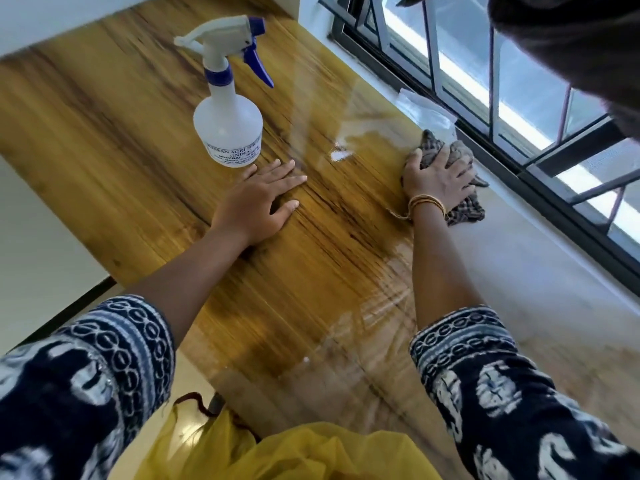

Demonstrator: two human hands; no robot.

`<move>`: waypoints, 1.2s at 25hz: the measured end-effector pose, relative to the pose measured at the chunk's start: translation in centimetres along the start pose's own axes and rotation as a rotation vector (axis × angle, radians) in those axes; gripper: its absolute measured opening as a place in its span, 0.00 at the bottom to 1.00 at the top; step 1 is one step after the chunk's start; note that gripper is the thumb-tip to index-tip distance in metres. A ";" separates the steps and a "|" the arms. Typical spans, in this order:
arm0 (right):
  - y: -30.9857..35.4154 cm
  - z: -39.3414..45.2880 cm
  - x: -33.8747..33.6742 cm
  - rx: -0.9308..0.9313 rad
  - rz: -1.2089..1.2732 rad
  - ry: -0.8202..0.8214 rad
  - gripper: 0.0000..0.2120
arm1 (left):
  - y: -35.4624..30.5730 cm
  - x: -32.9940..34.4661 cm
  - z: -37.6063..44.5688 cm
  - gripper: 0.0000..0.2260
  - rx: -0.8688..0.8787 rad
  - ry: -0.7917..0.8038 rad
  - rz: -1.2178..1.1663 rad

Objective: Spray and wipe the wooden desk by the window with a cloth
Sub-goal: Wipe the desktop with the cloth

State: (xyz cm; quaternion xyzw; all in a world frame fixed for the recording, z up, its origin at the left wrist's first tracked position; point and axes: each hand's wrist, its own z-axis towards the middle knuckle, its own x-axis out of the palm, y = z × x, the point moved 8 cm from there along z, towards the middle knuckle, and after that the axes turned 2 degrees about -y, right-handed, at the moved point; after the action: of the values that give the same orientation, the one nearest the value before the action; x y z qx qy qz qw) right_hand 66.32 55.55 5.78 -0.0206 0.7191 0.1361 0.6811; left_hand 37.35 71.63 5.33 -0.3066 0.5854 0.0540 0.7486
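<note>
The glossy wooden desk [145,140] runs along the window. A white spray bottle [227,123] with a blue trigger stands upright on it, just beyond my left hand [258,202], which lies flat on the wood with fingers spread. My right hand [438,178] presses down on a dark checked cloth [465,211] at the desk's window-side edge, fingers spread over the bunched fabric. Wet streaks shine on the wood between the bottle and the cloth.
A black-barred window [485,95] borders the desk on the right, with a pale sill [540,271] below it. A clear plastic bag [427,110] lies on the sill past the cloth. The desk's left edge drops to a light floor [31,237].
</note>
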 end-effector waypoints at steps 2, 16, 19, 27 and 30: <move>1.5 -2.8 0.2 -0.139 0.003 -0.001 0.35 | 0.0 0.1 0.0 0.22 0.007 -0.003 -0.002; -5.7 1.7 -1.7 -0.398 -0.111 0.020 0.44 | 0.1 0.2 -0.1 0.22 -0.003 0.015 0.025; -3.1 -4.9 -1.1 -0.495 -0.098 0.023 0.38 | -0.2 0.2 -0.1 0.22 0.016 0.027 0.031; -0.9 -29.7 0.6 -1.528 -0.124 0.241 0.32 | 1.6 -3.0 -7.9 0.24 0.131 0.038 0.004; -0.2 -20.5 -0.1 -1.274 -0.057 0.128 0.31 | 4.0 -3.9 -12.4 0.26 0.027 0.030 0.044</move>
State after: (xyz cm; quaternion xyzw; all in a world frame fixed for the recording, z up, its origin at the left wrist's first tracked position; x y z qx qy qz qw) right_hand 46.39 50.74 6.52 -0.4488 0.5358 0.5170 0.4942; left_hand 23.92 69.54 5.76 -0.2842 0.6037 0.0582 0.7425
